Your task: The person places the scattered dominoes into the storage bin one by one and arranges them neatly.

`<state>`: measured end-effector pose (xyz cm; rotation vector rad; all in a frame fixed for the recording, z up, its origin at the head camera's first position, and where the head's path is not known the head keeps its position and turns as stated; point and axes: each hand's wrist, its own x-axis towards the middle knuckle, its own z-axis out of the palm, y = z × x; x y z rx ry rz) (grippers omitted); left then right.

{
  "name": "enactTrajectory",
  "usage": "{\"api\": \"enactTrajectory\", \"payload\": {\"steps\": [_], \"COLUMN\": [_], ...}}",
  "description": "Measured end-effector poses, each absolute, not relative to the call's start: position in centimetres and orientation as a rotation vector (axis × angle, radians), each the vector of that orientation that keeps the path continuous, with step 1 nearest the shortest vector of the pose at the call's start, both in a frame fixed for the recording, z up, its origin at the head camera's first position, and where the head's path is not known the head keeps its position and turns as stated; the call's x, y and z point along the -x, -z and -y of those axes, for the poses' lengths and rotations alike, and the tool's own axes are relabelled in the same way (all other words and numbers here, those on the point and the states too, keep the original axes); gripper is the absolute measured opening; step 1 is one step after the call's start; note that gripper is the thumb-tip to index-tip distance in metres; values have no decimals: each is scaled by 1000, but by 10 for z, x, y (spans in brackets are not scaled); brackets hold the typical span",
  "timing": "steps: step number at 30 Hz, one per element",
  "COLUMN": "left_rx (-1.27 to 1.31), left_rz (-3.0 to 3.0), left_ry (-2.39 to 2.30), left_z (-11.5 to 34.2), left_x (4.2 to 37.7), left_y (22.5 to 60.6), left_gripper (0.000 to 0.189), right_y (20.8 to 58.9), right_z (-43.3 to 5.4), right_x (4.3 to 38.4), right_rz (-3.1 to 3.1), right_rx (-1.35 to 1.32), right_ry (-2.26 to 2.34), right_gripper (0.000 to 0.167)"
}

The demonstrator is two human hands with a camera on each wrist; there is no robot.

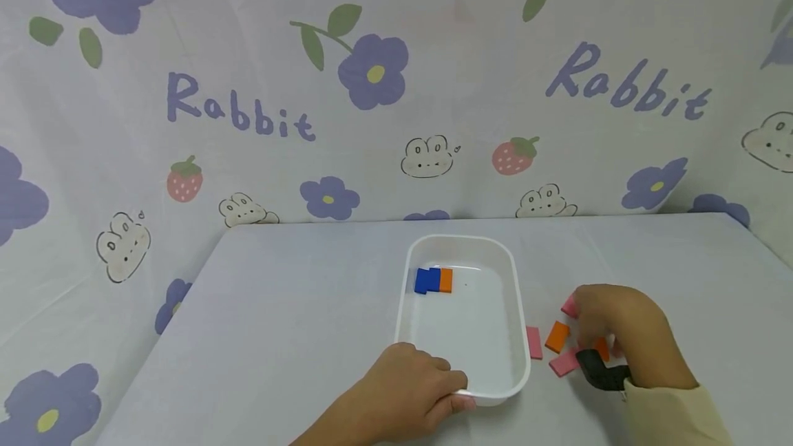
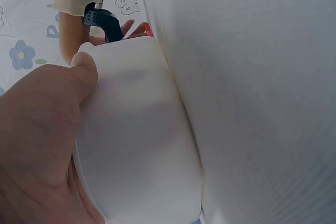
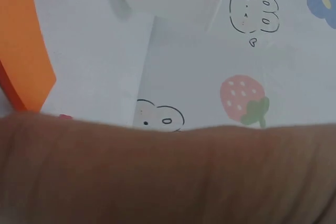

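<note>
A white plastic box (image 1: 477, 322) stands on the table with two blue blocks (image 1: 427, 280) and an orange block (image 1: 446, 280) side by side at its back left. My left hand (image 1: 411, 391) grips the near-left rim, thumb on the near outer wall; the left wrist view shows it against the box wall (image 2: 136, 124). Right of the box, my right hand (image 1: 610, 308) reaches down among loose pink and orange blocks. A pink block (image 1: 569, 306) lies by its fingers, and an orange block (image 1: 601, 348) shows below. Its fingertips are largely hidden, so I cannot tell whether they pinch one.
Between box and right hand lie a pink block (image 1: 534, 343), an orange block (image 1: 557, 336) and another pink block (image 1: 564, 363). A black band with a wrist camera (image 1: 601, 370) sits on the right wrist. Patterned cloth (image 1: 372, 157) hangs behind the white-covered table (image 1: 297, 294).
</note>
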<state>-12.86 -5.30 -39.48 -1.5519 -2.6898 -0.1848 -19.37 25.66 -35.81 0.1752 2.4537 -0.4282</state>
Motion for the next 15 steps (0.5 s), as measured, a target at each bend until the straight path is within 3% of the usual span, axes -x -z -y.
{"api": "enactTrajectory", "payload": {"steps": [4, 11, 15], "left_rx": [1554, 1552, 1548], "left_rz": [2700, 2693, 2662], "left_ry": [189, 189, 174], "left_z": [53, 53, 53], "left_x": [129, 130, 130], "left_y": [394, 394, 394], "left_gripper": [39, 38, 38], "right_y": [361, 369, 371], "right_z": [-256, -266, -267], "right_x": [194, 203, 205], "right_rz": [-2443, -2531, -2556], "right_rx": [-201, -112, -75], "right_ry": [460, 413, 374], "right_gripper": [46, 33, 34]}}
